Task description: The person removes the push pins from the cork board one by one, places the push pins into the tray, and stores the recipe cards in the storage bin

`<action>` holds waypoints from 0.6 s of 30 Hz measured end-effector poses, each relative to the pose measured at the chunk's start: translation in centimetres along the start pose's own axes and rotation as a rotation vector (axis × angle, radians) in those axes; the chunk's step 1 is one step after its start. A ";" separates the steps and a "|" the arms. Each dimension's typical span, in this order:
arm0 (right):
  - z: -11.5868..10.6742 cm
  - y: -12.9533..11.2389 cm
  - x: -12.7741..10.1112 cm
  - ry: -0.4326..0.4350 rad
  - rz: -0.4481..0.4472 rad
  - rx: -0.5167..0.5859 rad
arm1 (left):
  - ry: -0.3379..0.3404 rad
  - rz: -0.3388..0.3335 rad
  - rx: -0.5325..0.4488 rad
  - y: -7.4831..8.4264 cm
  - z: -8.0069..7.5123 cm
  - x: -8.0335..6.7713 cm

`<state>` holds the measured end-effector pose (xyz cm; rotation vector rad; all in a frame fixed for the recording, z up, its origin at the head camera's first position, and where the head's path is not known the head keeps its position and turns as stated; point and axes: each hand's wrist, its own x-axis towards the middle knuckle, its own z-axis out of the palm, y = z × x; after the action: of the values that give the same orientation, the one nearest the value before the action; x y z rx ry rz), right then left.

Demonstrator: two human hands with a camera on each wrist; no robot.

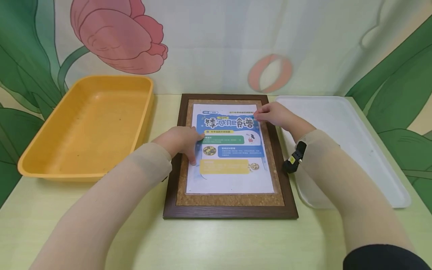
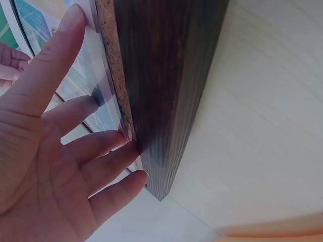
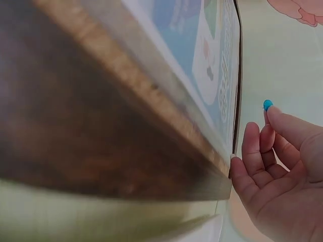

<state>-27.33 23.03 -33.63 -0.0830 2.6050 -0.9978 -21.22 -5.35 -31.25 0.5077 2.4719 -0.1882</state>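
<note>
Across the dark wood-framed corkboard [image 1: 231,200] lies a rectangular printed sheet [image 1: 231,150]; at the board's left, the left hand [image 1: 180,139] is spread; near its upper right, the right hand [image 1: 278,115] pinches a small rounded blue piece [image 3: 268,105]

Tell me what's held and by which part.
The right hand pinches a small blue piece, likely a pin, apparently by its head. The left hand holds nothing.

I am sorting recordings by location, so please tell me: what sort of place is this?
Probably an indoor tabletop workspace, though little of the room shows. A flower-printed backdrop stands behind a pale table, on which a brown-framed corkboard lies.
</note>
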 end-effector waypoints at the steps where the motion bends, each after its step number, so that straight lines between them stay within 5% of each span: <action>1: -0.1 0.2 -0.1 0.003 -0.004 -0.001 | 0.001 0.000 0.000 0.0 0.1 0.0; 18: -1.4 2.5 -2.6 0.004 -0.056 0.029 | 0.001 -0.003 -0.005 0.0 -0.1 -0.2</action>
<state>-25.20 26.19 -33.54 -0.1484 2.6037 -1.0559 -21.09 -5.44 -31.07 0.5016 2.4737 -0.1827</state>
